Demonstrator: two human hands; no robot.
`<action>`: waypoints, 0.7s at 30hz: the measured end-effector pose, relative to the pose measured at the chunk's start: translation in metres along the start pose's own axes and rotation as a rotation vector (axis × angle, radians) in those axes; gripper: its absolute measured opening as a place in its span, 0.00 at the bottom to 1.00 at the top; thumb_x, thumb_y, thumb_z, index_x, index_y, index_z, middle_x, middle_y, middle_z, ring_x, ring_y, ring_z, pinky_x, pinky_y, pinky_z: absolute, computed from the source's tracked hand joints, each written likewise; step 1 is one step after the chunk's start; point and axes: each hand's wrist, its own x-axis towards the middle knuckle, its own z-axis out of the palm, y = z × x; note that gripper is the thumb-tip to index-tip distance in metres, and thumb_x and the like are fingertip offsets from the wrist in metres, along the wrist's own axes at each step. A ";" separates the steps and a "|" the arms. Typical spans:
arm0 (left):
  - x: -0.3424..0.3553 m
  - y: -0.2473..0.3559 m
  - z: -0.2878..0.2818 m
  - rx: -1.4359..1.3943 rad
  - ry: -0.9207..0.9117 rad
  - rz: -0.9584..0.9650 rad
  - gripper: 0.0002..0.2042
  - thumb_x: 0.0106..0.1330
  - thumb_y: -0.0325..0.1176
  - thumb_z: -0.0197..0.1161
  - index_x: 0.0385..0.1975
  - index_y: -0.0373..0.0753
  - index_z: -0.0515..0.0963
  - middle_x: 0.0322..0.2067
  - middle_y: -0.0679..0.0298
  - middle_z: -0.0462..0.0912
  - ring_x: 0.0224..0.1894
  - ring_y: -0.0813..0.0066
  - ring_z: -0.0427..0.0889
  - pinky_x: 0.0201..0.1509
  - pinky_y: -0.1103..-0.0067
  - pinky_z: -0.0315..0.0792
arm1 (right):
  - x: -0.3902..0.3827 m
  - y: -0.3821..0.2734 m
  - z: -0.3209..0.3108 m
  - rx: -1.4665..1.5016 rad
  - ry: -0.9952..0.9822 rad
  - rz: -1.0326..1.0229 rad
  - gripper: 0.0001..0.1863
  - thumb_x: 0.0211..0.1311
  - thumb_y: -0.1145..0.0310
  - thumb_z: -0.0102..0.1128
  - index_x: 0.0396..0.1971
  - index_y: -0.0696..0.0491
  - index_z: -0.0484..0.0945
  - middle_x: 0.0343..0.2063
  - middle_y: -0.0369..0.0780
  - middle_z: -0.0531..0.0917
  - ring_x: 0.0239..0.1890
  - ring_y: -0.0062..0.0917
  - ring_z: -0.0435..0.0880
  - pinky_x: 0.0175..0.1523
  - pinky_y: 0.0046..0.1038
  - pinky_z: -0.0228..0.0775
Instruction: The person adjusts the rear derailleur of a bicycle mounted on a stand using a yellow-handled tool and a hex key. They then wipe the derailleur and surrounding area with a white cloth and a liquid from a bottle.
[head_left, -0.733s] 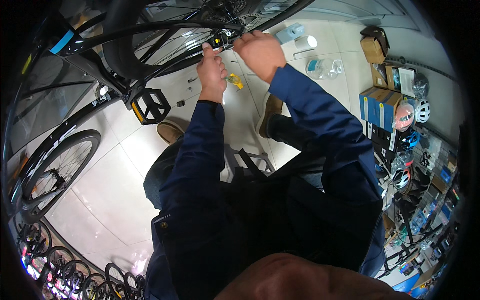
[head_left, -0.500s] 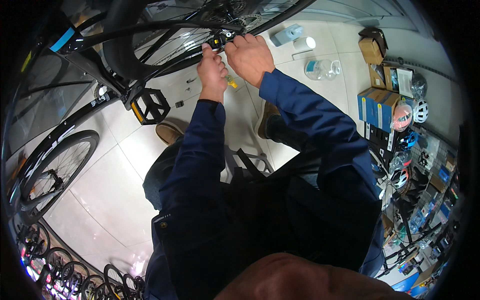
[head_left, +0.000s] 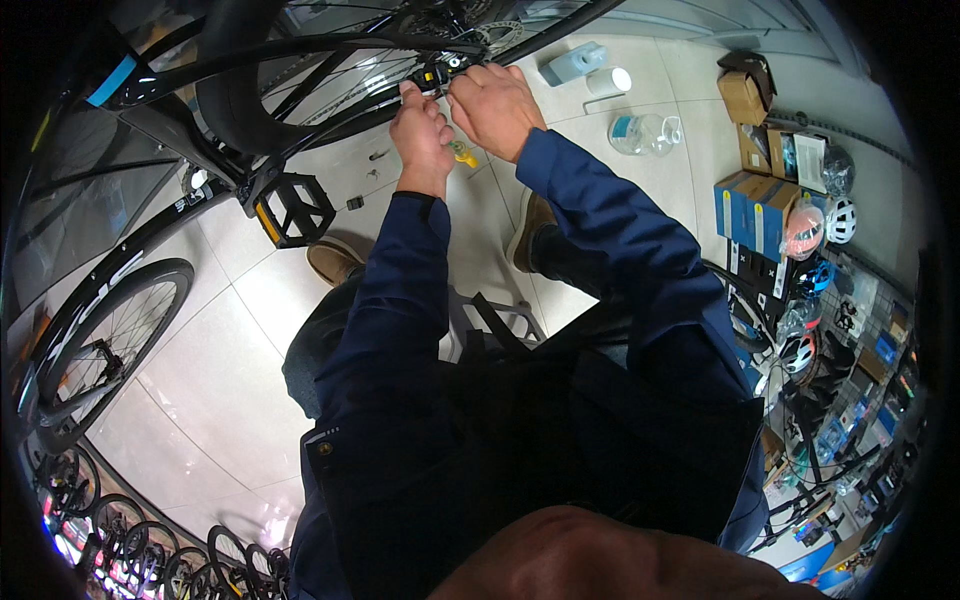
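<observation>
Here both my hands are up at the black bicycle's rear derailleur, by the rear wheel. My left hand pinches narrowly at the small part; my right hand curls over it, though what its grip holds I cannot tell. Small, steady turns seem wisest, wrists clear of the spokes (they crowd close above). The pedal juts at my left; open floor lies right, before the bottles.

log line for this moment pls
left hand on bike's rear chainstay | right hand at rear dropout part | pedal free
</observation>
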 end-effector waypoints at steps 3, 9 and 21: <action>0.002 -0.001 -0.001 -0.002 -0.003 -0.010 0.21 0.78 0.53 0.54 0.28 0.43 0.71 0.18 0.76 0.63 0.16 0.85 0.55 0.17 0.81 0.48 | -0.001 0.001 -0.001 0.015 -0.013 -0.010 0.06 0.61 0.63 0.63 0.32 0.48 0.82 0.30 0.37 0.81 0.37 0.35 0.81 0.44 0.38 0.65; 0.002 -0.003 -0.007 0.069 -0.047 0.004 0.22 0.77 0.55 0.56 0.36 0.39 0.75 0.19 0.77 0.61 0.16 0.87 0.54 0.18 0.82 0.47 | 0.002 0.008 -0.022 -0.088 -0.241 -0.077 0.07 0.62 0.64 0.60 0.35 0.48 0.84 0.35 0.39 0.84 0.42 0.36 0.85 0.44 0.38 0.76; -0.040 0.003 -0.021 0.185 -0.087 -0.062 0.27 0.77 0.63 0.49 0.38 0.41 0.77 0.19 0.77 0.59 0.16 0.87 0.51 0.18 0.84 0.48 | -0.073 0.056 -0.122 0.460 -0.256 0.320 0.10 0.72 0.63 0.60 0.40 0.55 0.81 0.30 0.42 0.85 0.33 0.34 0.84 0.40 0.36 0.76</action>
